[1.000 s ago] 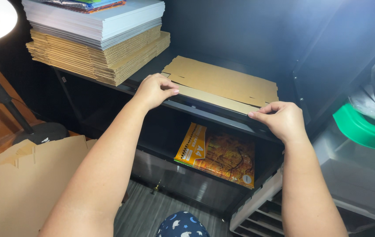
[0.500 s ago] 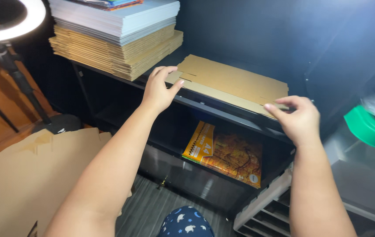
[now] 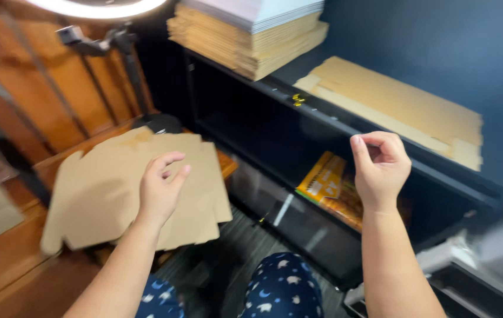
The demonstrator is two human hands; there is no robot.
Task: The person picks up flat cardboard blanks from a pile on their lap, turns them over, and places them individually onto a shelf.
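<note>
My left hand (image 3: 162,187) hovers with loosely curled fingers above a flat cardboard cut-out (image 3: 101,194) lying low on the left, holding nothing. In front of the dark shelf unit (image 3: 345,126), my right hand (image 3: 381,166) is raised, fingers curled inward and empty. A flat brown cardboard sheet (image 3: 398,103) lies on the shelf top beyond my right hand, apart from both hands.
A tall stack of brown and white flat sheets (image 3: 251,29) sits on the shelf top at the back. A yellow-orange printed pack (image 3: 334,188) lies on the lower shelf. A ring light on a stand (image 3: 104,35) is at the upper left. My knees in patterned blue fabric (image 3: 281,291) show below.
Both hands have let go of the cardboard sheet on the shelf and pulled back toward me. My left hand swung left over the floor cut-out, and the view turned left and down.
</note>
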